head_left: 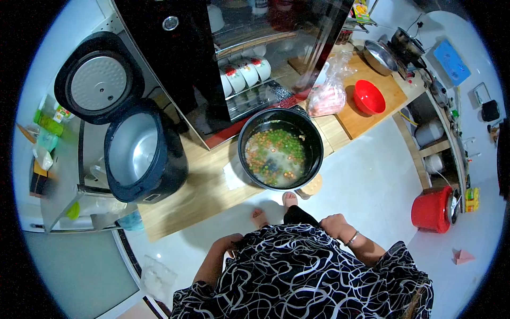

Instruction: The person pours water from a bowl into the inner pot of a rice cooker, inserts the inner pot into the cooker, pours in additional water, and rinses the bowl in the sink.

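A dark pot stands at the edge of the wooden counter, with green peas, orange bits and cloudy liquid inside. Below it, my left hand hangs beside the patterned shirt, its fingers partly hidden by the cloth. On the other side my right hand rests against the clothing at my waist, fingers curled in; whether it grips the cloth is unclear. Neither hand touches the pot. To the left, a black rice cooker has its lid raised, and its inner bowl looks empty.
A glass-fronted cabinet holds flowered bowls behind the pot. At the right, a red bowl sits on a wooden board beside a plastic bag and a metal basin. A red container is on the floor.
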Motion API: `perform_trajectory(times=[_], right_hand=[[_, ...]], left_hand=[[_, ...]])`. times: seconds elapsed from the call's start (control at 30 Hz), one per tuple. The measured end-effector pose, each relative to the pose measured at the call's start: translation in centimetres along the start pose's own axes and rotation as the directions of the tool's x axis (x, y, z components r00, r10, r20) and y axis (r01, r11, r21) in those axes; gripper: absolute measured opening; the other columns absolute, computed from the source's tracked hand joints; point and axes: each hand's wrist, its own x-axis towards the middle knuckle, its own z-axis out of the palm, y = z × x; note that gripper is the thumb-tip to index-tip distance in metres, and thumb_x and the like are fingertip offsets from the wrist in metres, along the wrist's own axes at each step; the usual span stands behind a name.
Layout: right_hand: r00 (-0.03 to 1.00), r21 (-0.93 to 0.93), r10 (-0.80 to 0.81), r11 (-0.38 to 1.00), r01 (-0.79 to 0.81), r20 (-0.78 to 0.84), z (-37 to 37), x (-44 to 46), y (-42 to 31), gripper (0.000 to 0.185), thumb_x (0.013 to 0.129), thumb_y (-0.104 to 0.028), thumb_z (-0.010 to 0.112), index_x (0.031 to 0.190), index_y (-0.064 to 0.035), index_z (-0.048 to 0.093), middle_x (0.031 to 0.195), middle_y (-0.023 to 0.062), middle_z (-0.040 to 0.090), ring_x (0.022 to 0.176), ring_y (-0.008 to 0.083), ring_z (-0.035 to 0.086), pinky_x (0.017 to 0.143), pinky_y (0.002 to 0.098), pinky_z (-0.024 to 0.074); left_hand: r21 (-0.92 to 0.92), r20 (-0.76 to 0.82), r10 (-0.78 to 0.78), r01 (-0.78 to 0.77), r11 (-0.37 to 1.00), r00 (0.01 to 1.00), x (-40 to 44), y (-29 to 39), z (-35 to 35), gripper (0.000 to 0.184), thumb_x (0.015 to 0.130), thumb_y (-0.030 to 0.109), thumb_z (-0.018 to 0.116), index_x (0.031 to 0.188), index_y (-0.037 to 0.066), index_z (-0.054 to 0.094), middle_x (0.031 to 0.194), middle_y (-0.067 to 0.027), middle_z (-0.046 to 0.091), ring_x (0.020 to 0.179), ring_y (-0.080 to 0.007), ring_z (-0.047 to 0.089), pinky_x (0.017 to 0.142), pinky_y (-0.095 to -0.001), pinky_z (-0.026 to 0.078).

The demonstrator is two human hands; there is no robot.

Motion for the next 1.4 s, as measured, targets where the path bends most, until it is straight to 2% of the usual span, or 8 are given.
perform_trajectory(times=[0.07, 0.2, 0.27, 0.3, 0.47, 0.57, 1.07, 1.4], right_hand=[[0.999, -0.067, 0.036, 0.997, -0.035, 0.02, -2.2, -1.1, -0.7, 0.016, 0.071, -0.021, 0.053, 0.079, -0.0108, 0.062, 0.078, 0.0109, 0.063, 0.074, 0.029, 0.06, 0.062, 0.036, 0.0483], [0.922, 0.684, 0.1, 0.701, 0.202, -0.375, -5.8, -1.5, 0.8, 0.033, 0.081, -0.041, 0.049, 0.076, -0.0111, 0.062, 0.073, 0.0099, 0.062, 0.064, 0.0276, 0.059, 0.058, 0.0372, 0.0455], [0.926, 0.371, 0.19, 0.927, -0.059, -0.326, -9.1, -2.6, 1.3, 0.034, 0.084, -0.04, 0.044, 0.088, -0.0129, 0.063, 0.082, 0.0114, 0.062, 0.079, 0.0318, 0.058, 0.081, 0.039, 0.0415], [0.923, 0.412, 0.216, 0.909, -0.071, -0.318, -10.4, -3.5, 1.6, 0.035, 0.086, -0.041, 0.042, 0.093, -0.0132, 0.062, 0.089, 0.0122, 0.061, 0.086, 0.0324, 0.056, 0.086, 0.0458, 0.0352], [0.934, 0.831, 0.015, 0.461, 0.312, -0.358, -10.5, -3.3, 5.4, 0.043, 0.087, -0.046, 0.035, 0.108, -0.014, 0.056, 0.107, 0.0131, 0.056, 0.104, 0.0313, 0.049, 0.09, 0.0621, 0.0192], [0.887, 0.602, 0.386, 0.78, -0.169, -0.252, -11.9, -3.6, 4.6, 0.053, 0.085, -0.053, 0.032, 0.115, -0.0134, 0.051, 0.112, 0.0116, 0.054, 0.109, 0.0324, 0.045, 0.093, 0.062, 0.0134], [0.923, 0.846, 0.23, 0.509, 0.156, -0.309, -15.2, 5.5, 5.1, 0.073, 0.078, -0.059, 0.041, 0.119, 0.002, 0.037, 0.067, 0.0129, 0.06, 0.061, 0.0217, 0.059, 0.061, 0.0321, 0.0461], [0.997, 0.997, -0.015, -0.015, -0.073, 0.073, -15.3, 7.1, 4.6, 0.065, 0.081, -0.042, 0.05, 0.12, 0.0037, 0.027, 0.1, 0.0244, 0.052, 0.051, 0.0287, 0.06, 0.042, 0.0313, 0.053]], left_hand=[[0.05, 0.007, 0.02, -0.02, 0.999, 1.0, -0.5, 0.7, -0.5, 0.018, 0.074, 0.01, 0.046, 0.081, 0.0, 0.058, 0.066, -0.0082, 0.058, 0.056, -0.0158, 0.058, 0.043, -0.0321, 0.046], [0.163, -0.024, 0.052, -0.047, 0.985, 0.998, -2.4, 5.4, -1.3, 0.016, 0.075, 0.011, 0.047, 0.073, 0.0, 0.058, 0.062, -0.0079, 0.058, 0.053, -0.0152, 0.058, 0.045, -0.0316, 0.046], [0.207, -0.24, 0.3, -0.253, 0.945, 0.923, -3.9, 8.3, -1.8, 0.024, 0.079, 0.021, 0.047, 0.072, 0.001, 0.057, 0.064, -0.0113, 0.059, 0.056, -0.0217, 0.058, 0.054, -0.0347, 0.046], [0.657, -0.227, 0.649, -0.378, 0.652, 0.726, -0.3, 4.8, -3.4, 0.037, 0.083, 0.033, 0.042, 0.071, 0.001, 0.055, 0.066, -0.0159, 0.057, 0.062, -0.0301, 0.057, 0.062, -0.0377, 0.044], [0.422, -0.736, 0.442, -0.163, 0.892, 0.512, -5.9, 13.2, -1.8, 0.045, 0.087, 0.037, 0.038, 0.066, -0.001, 0.05, 0.062, -0.0193, 0.052, 0.058, -0.0335, 0.052, 0.059, -0.0394, 0.041], [0.312, -0.838, 0.452, -0.41, 0.857, 0.305, -5.8, 14.2, -2.6, 0.044, 0.085, 0.033, 0.045, 0.06, -0.003, 0.048, 0.051, -0.0166, 0.046, 0.046, -0.0227, 0.043, 0.049, -0.0346, 0.037], [0.045, -0.901, 0.259, -0.519, 0.853, 0.348, -2.3, 21.6, -6.6, 0.05, 0.085, 0.037, 0.047, 0.055, -0.002, 0.052, 0.047, -0.0027, 0.047, 0.041, -0.013, 0.041, 0.042, -0.0319, 0.034], [-0.069, -0.908, 0.195, -0.592, 0.803, 0.37, -1.8, 22.4, -6.6, 0.03, 0.076, 0.025, 0.058, 0.058, 0.001, 0.057, 0.049, 0.0019, 0.047, 0.044, -0.0055, 0.04, 0.041, -0.0232, 0.031]])
